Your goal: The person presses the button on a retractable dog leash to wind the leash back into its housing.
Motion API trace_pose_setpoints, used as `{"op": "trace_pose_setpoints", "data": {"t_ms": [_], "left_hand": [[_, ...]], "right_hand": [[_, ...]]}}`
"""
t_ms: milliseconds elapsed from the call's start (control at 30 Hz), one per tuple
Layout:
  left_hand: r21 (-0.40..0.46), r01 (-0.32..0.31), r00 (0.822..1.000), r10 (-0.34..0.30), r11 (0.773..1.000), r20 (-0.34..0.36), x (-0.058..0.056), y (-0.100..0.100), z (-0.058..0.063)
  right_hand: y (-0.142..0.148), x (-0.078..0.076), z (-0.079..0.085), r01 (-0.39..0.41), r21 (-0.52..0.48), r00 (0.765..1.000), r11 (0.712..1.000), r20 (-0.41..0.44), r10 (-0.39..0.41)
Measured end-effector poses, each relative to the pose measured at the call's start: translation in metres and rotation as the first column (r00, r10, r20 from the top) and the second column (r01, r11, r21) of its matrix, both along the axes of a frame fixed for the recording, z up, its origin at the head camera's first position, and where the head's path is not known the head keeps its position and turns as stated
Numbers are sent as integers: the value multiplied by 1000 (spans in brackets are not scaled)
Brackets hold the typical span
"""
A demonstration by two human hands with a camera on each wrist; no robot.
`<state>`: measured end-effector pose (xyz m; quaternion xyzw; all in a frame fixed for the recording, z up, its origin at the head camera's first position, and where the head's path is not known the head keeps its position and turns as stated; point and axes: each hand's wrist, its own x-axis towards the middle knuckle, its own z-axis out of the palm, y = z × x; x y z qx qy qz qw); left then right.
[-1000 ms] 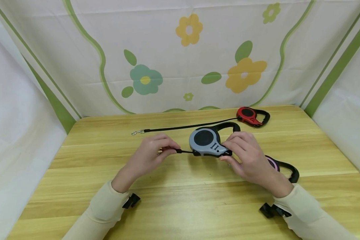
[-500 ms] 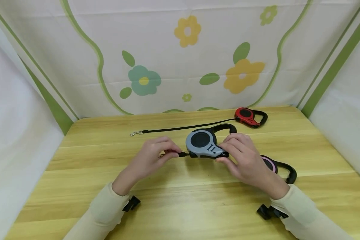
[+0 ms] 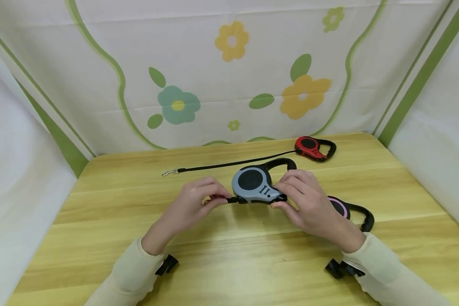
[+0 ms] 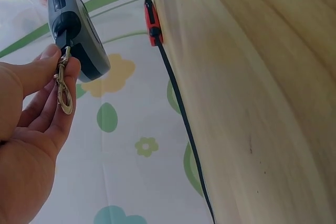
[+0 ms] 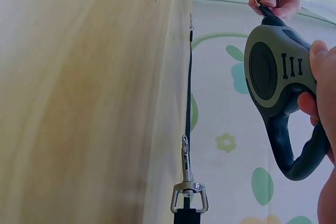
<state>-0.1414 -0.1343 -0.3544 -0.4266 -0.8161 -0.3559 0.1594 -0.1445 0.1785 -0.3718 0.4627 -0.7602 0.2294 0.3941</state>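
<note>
A grey retractable dog leash (image 3: pixel 248 180) with a black loop handle is held over the table in the head view. The right hand (image 3: pixel 307 206) grips its lower right end, thumb near the button side. The left hand (image 3: pixel 193 202) pinches the black strap end close to the leash's outlet. In the left wrist view a metal snap hook (image 4: pixel 64 85) lies along those fingers, and the leash casing (image 4: pixel 84 40) is just beyond. From the right wrist, the dark loop handle (image 5: pixel 294 163) hangs below the casing and the right fingers (image 5: pixel 310 103) show at its edge.
Behind lies a red retractable leash (image 3: pixel 308 146), its black strap (image 3: pixel 229 164) stretched left to a metal hook (image 3: pixel 170 172). A pink-and-black leash (image 3: pixel 340 207) is partly hidden by the right hand. Another snap hook (image 5: pixel 186 182) shows close up in the right wrist view.
The cord between the left hand and the grey leash has shortened until the strap end sits at the outlet. The grey leash and right hand have shifted slightly left in view.
</note>
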Motion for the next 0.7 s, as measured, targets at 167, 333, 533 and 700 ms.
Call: {"op": "trace_pose_setpoints", "data": {"t_ms": [167,333,533,700], "left_hand": [[9,2,1000,-2,1000,-8,0,2,-2],[0,3,1000,-3,1000,7,1,2,-4],[0,-5,999,5,1000,48,2,1,-4],[-16,-4,998,5,1000,69,2,0,-3]], "right_hand": [[1,1,0,3,3,1000,1000,3,-3],[0,1,0,5,3,1000,1000,7,-5],[1,0,0,15,11,1000,1000,3,-15],[3,0,0,24,20,1000,1000,14,-24]]}}
